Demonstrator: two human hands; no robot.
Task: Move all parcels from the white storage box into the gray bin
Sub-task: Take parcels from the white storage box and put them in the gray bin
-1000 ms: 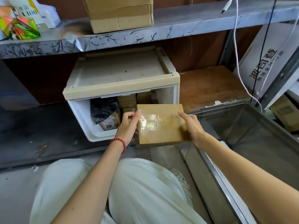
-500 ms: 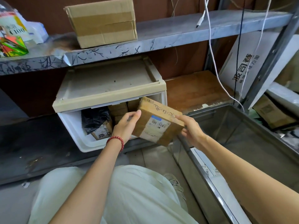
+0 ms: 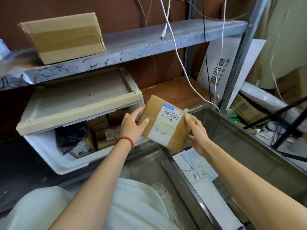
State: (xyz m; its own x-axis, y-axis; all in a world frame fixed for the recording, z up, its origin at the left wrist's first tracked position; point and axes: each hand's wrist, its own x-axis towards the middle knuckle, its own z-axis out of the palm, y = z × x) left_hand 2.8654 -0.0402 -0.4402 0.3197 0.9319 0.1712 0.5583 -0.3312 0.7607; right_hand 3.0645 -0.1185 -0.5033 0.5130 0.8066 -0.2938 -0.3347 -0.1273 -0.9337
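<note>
Head view: a brown taped parcel [image 3: 166, 125], shipping label up, is held tilted in the air between the white storage box [image 3: 49, 151] and the gray bin [image 3: 240, 138], with its lower corner near the bin's corner. Only the two side edges are gripped, so the glossy tape could let the parcel slip and drop to the floor short of the bin if either hand lets go early. The white cable [image 3: 176, 52] hanging just behind might also catch a raised corner. The left hand [image 3: 132, 126], with a red bead bracelet [image 3: 127, 141] at the wrist, pinches the left edge, thumb on the top face. The right hand [image 3: 197, 135] curls round the right edge, thumb on top and fingers beneath. More brown parcels [image 3: 103, 130] and a black bag [image 3: 69, 136] lie in the box, and white mailers [image 3: 199, 170] lie in the bin. A cardboard carton [image 3: 64, 37] sits on the shelf [image 3: 149, 45] above.
</note>
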